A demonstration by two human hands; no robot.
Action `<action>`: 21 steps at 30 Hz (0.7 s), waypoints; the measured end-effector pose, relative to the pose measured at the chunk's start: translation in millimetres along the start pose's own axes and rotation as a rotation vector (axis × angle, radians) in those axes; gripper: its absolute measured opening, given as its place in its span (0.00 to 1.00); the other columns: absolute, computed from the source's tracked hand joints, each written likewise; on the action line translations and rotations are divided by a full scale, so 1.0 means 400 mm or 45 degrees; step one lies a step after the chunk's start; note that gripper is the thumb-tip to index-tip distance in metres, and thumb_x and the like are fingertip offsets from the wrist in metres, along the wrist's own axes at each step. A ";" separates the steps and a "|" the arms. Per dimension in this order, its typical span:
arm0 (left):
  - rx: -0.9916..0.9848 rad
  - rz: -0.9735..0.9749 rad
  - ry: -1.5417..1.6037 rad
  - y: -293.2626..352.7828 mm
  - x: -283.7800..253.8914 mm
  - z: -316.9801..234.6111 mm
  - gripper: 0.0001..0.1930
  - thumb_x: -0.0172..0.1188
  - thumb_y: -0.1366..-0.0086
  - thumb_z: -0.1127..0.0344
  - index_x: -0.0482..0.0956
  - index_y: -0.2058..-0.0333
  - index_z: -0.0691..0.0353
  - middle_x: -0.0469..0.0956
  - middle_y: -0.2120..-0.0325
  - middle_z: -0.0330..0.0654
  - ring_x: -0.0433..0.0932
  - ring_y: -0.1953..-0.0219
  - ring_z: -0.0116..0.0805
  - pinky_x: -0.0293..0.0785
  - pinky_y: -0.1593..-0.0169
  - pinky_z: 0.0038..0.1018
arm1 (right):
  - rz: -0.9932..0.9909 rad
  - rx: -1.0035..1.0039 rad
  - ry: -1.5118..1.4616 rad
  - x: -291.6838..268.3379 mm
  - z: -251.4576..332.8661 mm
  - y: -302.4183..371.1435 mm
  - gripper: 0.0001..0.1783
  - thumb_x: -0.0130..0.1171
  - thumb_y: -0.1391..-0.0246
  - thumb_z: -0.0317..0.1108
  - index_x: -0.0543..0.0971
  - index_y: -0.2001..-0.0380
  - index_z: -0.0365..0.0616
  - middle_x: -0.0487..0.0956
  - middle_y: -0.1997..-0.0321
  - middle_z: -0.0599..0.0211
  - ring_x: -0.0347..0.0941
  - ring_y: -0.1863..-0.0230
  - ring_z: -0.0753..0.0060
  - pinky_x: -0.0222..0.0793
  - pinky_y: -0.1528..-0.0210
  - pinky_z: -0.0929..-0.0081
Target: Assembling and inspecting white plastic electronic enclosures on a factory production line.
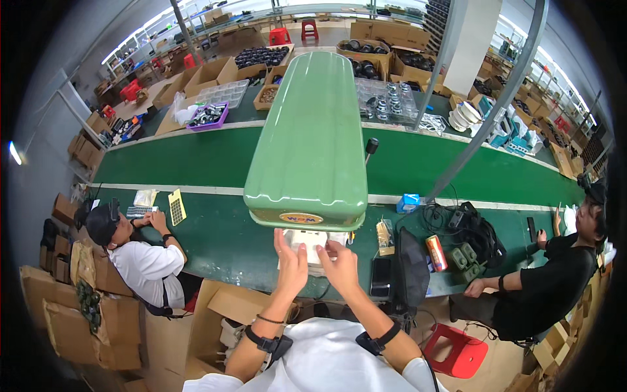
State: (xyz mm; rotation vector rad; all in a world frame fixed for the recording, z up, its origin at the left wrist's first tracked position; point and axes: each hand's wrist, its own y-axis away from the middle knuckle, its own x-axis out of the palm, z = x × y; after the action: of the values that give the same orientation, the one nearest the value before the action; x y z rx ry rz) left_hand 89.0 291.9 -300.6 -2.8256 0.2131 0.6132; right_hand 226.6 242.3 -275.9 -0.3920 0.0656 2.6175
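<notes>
Holding a clear plastic bag (307,240) between both hands, I have it raised just under the near end of the green lamp hood (309,130). My left hand (290,260) grips its left edge, my right hand (339,261) its right, fingers closed on it. What the bag contains is hard to make out. On the bench (215,242) toward its near edge, right of my hands, lies a dark phone (381,276); a red can (436,253) lies further right.

The green lamp hood (307,137) hides the top of the clear packet (307,243); what is inside is too small to tell.
</notes>
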 end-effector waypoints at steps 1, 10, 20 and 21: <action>0.214 0.005 -0.276 -0.017 0.010 0.002 0.38 0.53 0.27 0.66 0.40 0.31 0.76 0.48 0.32 0.70 0.51 0.29 0.68 0.51 0.28 0.51 | -0.047 -0.100 0.106 0.011 -0.006 -0.012 0.18 0.64 0.40 0.40 0.81 0.64 0.30 0.84 0.70 0.49 0.82 0.71 0.48 0.76 0.67 0.60; 0.117 0.132 -0.703 -0.023 0.035 0.045 0.33 0.48 0.27 0.59 0.50 0.30 0.71 0.45 0.29 0.67 0.45 0.27 0.70 0.41 0.29 0.66 | -0.187 -0.274 0.442 0.028 -0.095 -0.053 0.29 0.73 0.51 0.44 0.75 0.51 0.38 0.72 0.50 0.45 0.68 0.49 0.41 0.65 0.45 0.51; 0.141 0.083 -0.469 -0.047 0.045 0.048 0.49 0.65 0.38 0.47 0.54 0.34 0.82 0.52 0.32 0.74 0.49 0.29 0.73 0.45 0.28 0.59 | -0.350 -0.311 -0.442 -0.207 0.122 -0.316 0.18 0.55 0.31 0.39 0.76 0.46 0.39 0.80 0.58 0.67 0.72 0.66 0.78 0.70 0.64 0.76; 0.183 0.034 -0.419 -0.043 0.058 0.061 0.50 0.67 0.40 0.47 0.54 0.34 0.83 0.55 0.33 0.74 0.51 0.30 0.73 0.46 0.28 0.56 | -0.294 -0.185 -0.538 -0.242 0.224 -0.330 0.19 0.51 0.28 0.42 0.78 0.46 0.39 0.81 0.57 0.67 0.71 0.67 0.81 0.68 0.67 0.79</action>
State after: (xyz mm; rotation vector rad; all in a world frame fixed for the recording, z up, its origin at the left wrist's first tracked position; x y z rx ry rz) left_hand 103.6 312.8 -328.5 -2.5415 0.2235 1.0113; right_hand 347.0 324.1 -159.0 0.1068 -0.2949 2.4253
